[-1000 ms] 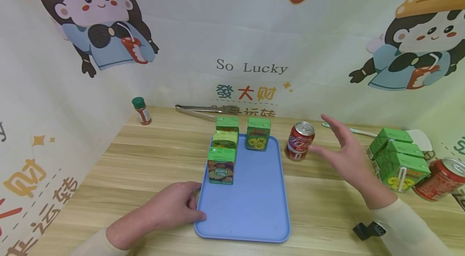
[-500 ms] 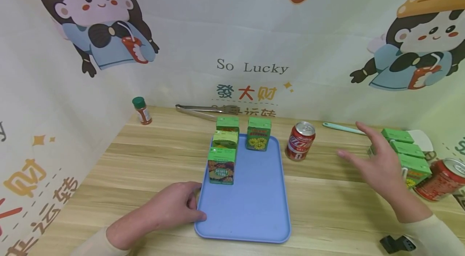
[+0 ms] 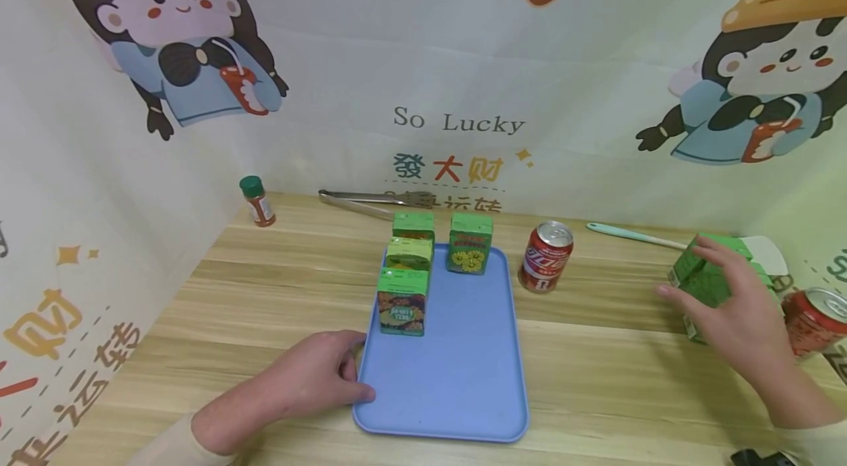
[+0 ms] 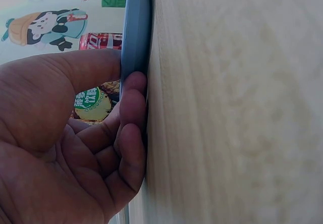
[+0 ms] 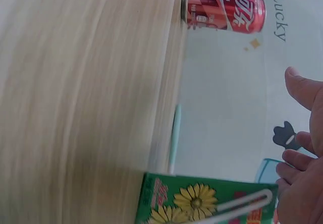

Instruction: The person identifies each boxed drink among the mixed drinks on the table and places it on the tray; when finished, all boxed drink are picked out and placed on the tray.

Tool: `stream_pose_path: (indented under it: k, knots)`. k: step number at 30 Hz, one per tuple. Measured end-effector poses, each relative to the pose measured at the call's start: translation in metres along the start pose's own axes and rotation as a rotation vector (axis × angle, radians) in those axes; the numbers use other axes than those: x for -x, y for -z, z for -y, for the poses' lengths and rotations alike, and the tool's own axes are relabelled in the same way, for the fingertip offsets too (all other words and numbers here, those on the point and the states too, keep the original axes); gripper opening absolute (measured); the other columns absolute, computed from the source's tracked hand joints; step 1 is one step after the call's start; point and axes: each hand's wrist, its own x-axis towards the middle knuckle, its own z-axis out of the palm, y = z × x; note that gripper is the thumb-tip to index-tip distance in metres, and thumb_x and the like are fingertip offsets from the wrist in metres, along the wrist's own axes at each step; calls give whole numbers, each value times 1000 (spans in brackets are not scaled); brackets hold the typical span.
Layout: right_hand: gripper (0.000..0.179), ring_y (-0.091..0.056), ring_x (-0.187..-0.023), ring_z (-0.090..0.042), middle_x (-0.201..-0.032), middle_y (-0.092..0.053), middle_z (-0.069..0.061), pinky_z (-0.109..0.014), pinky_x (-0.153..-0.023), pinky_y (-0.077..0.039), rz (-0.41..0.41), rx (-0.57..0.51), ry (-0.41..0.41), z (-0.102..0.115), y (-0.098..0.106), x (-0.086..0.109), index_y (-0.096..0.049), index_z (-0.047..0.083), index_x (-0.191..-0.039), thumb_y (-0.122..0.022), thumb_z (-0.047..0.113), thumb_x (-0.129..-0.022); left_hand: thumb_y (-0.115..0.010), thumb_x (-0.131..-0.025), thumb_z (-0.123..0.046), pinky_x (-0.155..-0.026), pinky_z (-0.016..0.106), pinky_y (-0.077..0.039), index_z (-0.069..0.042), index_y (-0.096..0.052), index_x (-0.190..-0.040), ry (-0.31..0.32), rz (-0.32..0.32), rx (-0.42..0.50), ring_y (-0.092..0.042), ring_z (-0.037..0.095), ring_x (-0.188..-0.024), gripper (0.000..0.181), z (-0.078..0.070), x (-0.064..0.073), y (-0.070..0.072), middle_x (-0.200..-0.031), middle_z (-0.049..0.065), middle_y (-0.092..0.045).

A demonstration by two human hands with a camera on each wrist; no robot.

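Note:
My left hand (image 3: pixel 311 378) grips the left rim of a blue tray (image 3: pixel 463 385); in the left wrist view the thumb lies on the rim and the curled fingers are at its underside. Several green drink cartons stand on the tray: a row along its left side, with a front carton (image 3: pixel 402 304), and one flowered carton (image 3: pixel 470 245) at the back. At the right, my right hand (image 3: pixel 744 315) hovers over a group of green drink cartons (image 3: pixel 709 284), thumb and fingers spread, nothing held. The right wrist view shows a flowered carton (image 5: pixel 194 199) with a straw, apart from the fingers.
A red cola can (image 3: pixel 545 258) stands right of the tray. Another red can (image 3: pixel 815 323) is beside the right cartons. Behind lie a spatula (image 3: pixel 625 233) and metal tongs (image 3: pixel 364 198). A green-capped spice bottle (image 3: pixel 258 203) stands back left. A printed cloth hangs behind.
My right hand has moved from beside the cola can rightward to above the right-hand cartons. My left hand and the tray have stayed put.

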Motion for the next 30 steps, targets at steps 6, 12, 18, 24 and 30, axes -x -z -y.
stream_pose_path:
  k: [6,12,18,24,30]
  knots:
    - [80,-42,-149,-62,-162,-48,-35,-81,-101,-39,-46,73,-2,-5,6,4,-52,-8,-157,-92,21,-95,-98,-84,-25,-61,29,-48,13,-60,-145,7,-5,-2,-58,9,-62,81,1,1,0,-71,-10,-63]
    - [77,-48,-137,-65,-152,-51,-42,-79,-96,-42,-66,134,16,-15,7,6,-53,-11,-153,-92,18,-94,-98,-84,-25,-60,29,-48,12,-62,-143,0,-8,-6,-58,9,-62,78,0,2,0,-71,-10,-63]
    - [71,-51,-125,-62,-137,-56,-44,-77,-93,-42,-87,199,53,-23,6,7,-59,-17,-141,-94,22,-93,-98,-83,-25,-61,29,-48,14,-60,-144,2,-16,-9,-58,9,-62,81,0,2,-1,-71,-10,-63]
    - [76,-51,-123,-59,-127,-59,-41,-73,-99,-39,-148,252,119,-30,7,13,-63,-17,-128,-81,52,-101,-98,-84,-25,-61,29,-49,15,-58,-146,4,-5,-3,-59,9,-62,84,0,2,1,-72,-10,-64]
    - [67,-50,-121,-61,-121,-58,-41,-74,-102,-40,-147,313,106,-32,9,17,-64,-19,-117,-83,44,-102,-98,-84,-25,-62,29,-50,16,-56,-148,0,-1,4,-60,9,-63,87,0,1,0,-73,-10,-64]
